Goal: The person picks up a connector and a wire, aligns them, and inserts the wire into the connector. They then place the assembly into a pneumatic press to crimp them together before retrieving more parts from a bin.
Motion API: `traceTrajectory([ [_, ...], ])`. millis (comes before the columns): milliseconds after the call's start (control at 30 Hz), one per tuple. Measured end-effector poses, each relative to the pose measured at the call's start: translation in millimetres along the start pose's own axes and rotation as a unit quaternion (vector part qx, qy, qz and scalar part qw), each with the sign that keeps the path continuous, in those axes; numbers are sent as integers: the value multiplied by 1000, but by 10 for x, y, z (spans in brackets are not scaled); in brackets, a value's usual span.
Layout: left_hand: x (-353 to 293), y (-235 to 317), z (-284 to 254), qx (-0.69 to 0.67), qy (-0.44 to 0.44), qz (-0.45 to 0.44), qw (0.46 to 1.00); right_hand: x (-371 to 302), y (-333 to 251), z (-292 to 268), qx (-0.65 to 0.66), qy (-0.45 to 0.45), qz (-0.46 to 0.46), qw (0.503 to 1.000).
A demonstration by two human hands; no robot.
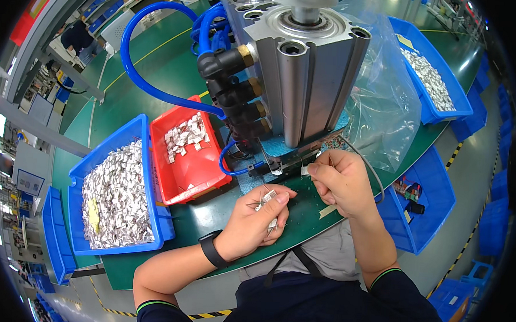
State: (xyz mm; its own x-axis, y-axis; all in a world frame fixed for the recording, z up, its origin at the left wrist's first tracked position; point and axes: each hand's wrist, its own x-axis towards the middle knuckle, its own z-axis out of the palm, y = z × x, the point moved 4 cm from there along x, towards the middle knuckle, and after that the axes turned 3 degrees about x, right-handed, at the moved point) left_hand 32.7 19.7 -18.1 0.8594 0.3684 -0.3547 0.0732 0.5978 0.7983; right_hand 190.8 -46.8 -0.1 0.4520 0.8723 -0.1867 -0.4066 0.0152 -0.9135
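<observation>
My left hand (254, 223), a dark band on its wrist, is closed around several small white block-shaped parts with thin wire leads (267, 199). Their leads stick out between the fingers. In a pinch between thumb and forefinger, my right hand (343, 181) holds one more white block-shaped part (305, 170) by its lead. That part is close to the lower front of a metal pneumatic press (307, 88), beside its small tooling. Whether it touches the tooling I cannot tell. Both hands are just above the green table's near edge.
Left of the press, a red bin (182, 172) and a blue bin (164, 229) hold white parts. Another blue bin (444, 114) of parts is at the far right. Blue air hoses (143, 78) loop beside the press; a clear plastic bag (384, 109) lies behind it. A person (79, 41) bends over far off.
</observation>
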Motion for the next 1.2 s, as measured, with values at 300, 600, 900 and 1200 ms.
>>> traceTrajectory([
  [300,-3,0,4,5,0,-3,1000,-7,14,-1,7,-7,-2,1000],
  [600,-14,14,11,-6,7,-2,1000,-166,104,29,-82,-112,-35,990],
  [900,2,2,-11,-5,7,3,1000,-160,156,114,-74,-154,27,985],
  [1200,-7,10,7,6,3,-3,1000,-110,169,24,137,-122,121,976],
])
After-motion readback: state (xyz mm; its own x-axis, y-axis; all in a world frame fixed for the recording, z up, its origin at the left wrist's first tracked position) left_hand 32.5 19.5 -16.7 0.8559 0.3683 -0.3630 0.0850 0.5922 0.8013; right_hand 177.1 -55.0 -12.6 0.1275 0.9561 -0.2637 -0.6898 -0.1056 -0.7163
